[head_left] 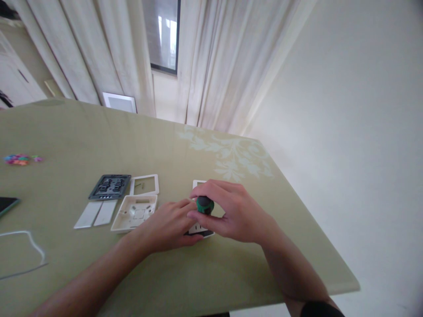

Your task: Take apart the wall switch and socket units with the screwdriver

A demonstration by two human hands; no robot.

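The left hand (170,224) and right hand (231,211) are bare, as are the left forearm (109,268) and right forearm (291,264); a black sleeve (319,309), only its curved edge visible, borders the latter.

Soft light leaves faint shadows on the table (247,268); beyond it, the window (164,37) shows white glare; fine detail looks blurred.

The left forearm (115,259) extends from the lower left; the left hand (170,224) lies palm down, thumb extended, fingertips partly hidden behind the right hand (236,209). The right hand is arched, thumb and index finger curved in a pinch grip. The right forearm (291,259) slants up from the lower right.
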